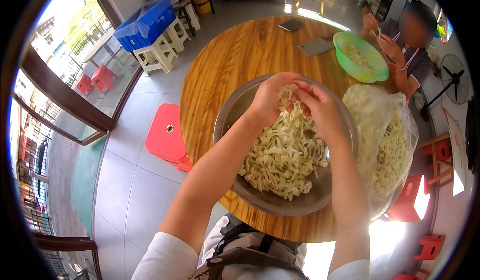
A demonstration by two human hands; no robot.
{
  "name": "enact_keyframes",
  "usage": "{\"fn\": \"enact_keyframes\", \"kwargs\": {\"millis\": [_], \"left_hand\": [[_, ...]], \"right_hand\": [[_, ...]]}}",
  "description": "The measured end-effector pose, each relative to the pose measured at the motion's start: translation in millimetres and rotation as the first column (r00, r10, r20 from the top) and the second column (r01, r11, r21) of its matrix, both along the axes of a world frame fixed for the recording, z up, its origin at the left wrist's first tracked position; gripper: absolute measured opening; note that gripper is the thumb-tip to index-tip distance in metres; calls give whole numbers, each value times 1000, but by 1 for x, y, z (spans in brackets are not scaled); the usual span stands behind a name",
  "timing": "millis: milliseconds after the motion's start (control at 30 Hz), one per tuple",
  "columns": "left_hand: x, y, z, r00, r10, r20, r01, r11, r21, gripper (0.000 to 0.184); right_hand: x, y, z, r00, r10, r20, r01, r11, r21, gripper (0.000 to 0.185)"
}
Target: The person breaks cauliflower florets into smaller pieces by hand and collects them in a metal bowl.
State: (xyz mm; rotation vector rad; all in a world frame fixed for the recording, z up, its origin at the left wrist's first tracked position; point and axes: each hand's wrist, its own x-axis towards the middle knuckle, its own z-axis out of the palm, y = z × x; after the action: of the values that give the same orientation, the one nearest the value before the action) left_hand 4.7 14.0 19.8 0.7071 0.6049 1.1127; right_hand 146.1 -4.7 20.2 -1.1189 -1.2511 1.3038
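Note:
Over the far side of a wide metal bowl (320,205), my left hand (272,96) is closed around a pale cauliflower piece (286,94). My right hand (320,107) meets it there, thumb and fingers pinched at the same piece; its fingertips are partly hidden. Below both hands lies a heap of small torn cauliflower florets (285,155) in the bowl. Right of the bowl, a clear plastic bag (370,110) holds many more cauliflower florets (392,150).
A co-worker (410,45) at the right handles small pieces over a green basin (345,57). A cleaver (316,47) and a phone (291,25) lie on the round wooden table (215,65). Red stools (167,132) stand around; a blue crate (145,25) rests on white stools.

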Motion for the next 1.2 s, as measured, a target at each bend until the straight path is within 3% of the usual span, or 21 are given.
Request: {"fn": "enact_keyframes", "kwargs": {"millis": [67,133,233,333,433,567,667,733,833,1033,1167,1200], "left_hand": [[-2,-3,5,998,-29,57,30,999,-16,26],[-6,2,-1,980,29,197,3,987,-160,29],[-12,16,-16,929,147,340,-23,939,-344,35],[-15,21,-21,879,267,396,-64,888,-456,37],[-11,18,-16,864,311,396,-107,882,-458,37],[-12,16,-18,874,230,428,-51,920,-390,34],[-6,4,2,915,240,323,-97,910,-403,35],[-6,4,-1,915,127,383,14,938,-346,33],[-8,6,-7,932,47,360,65,953,-295,31],[-2,2,-3,972,-11,237,74,963,-258,27],[-3,4,-6,985,-48,167,97,948,-303,25],[-1,2,-4,986,-51,160,95,956,-279,22]], "right_hand": [[2,1,-1,997,-36,-73,36,999,-1,14],[4,3,-3,980,-76,-186,74,997,-17,14],[9,8,-9,972,-146,-184,144,989,-25,15],[8,8,-10,960,-218,177,204,974,93,23],[2,-7,12,855,-141,498,52,981,188,27],[-7,-6,-4,928,-70,366,-47,953,300,28],[-10,-7,-6,937,-57,343,-87,917,390,30],[-10,-3,-12,929,-68,362,-117,878,464,32],[-7,-1,-13,973,-18,231,-47,960,276,24],[3,3,-6,965,28,-261,-34,999,-20,17],[9,7,-10,915,21,-402,-67,993,-101,17],[8,7,-9,941,-39,-337,6,995,-99,17]]}}
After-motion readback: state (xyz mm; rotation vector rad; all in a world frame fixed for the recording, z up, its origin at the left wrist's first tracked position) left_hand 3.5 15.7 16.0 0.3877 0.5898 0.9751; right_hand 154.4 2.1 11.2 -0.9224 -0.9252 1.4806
